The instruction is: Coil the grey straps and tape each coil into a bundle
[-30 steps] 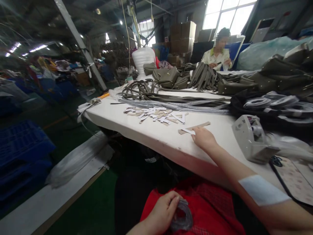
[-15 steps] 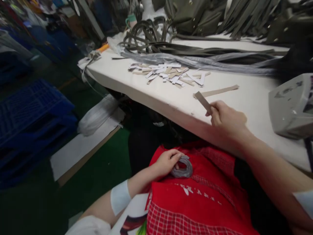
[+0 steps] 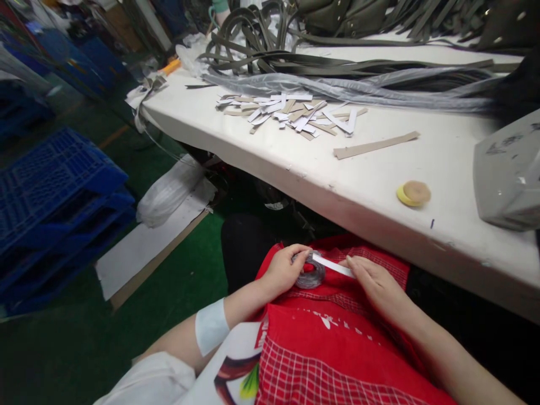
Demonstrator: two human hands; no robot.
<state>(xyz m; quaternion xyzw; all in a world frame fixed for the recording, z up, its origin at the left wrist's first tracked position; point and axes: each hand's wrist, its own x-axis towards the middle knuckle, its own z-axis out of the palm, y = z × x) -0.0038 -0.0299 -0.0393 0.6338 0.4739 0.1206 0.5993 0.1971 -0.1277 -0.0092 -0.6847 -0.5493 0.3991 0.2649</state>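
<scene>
My left hand (image 3: 283,271) is closed on a small coil of grey strip (image 3: 313,278), which rests against the red apron (image 3: 337,349) on my lap. Between my two hands runs a short flat strip, its white face (image 3: 334,265) up. My right hand (image 3: 375,284) pinches one end of it. The other end meets the coil by my left fingertips; whether it is stuck there I cannot tell. On the white table, a tan strip (image 3: 375,145) lies alone to the right of a loose heap of white and tan strips (image 3: 291,112).
A small round yellow and tan thing (image 3: 414,193) sits near the table's (image 3: 261,154) front edge, beside a grey-white machine housing (image 3: 506,174). Long dark straps (image 3: 270,62) and clear plastic lie behind. Blue pallets (image 3: 63,191) are stacked on the floor at left.
My right hand has come down from above the table to my lap, bringing its strip to the coil. The strip's white face now shows instead of tan. My left hand still holds the coil.
</scene>
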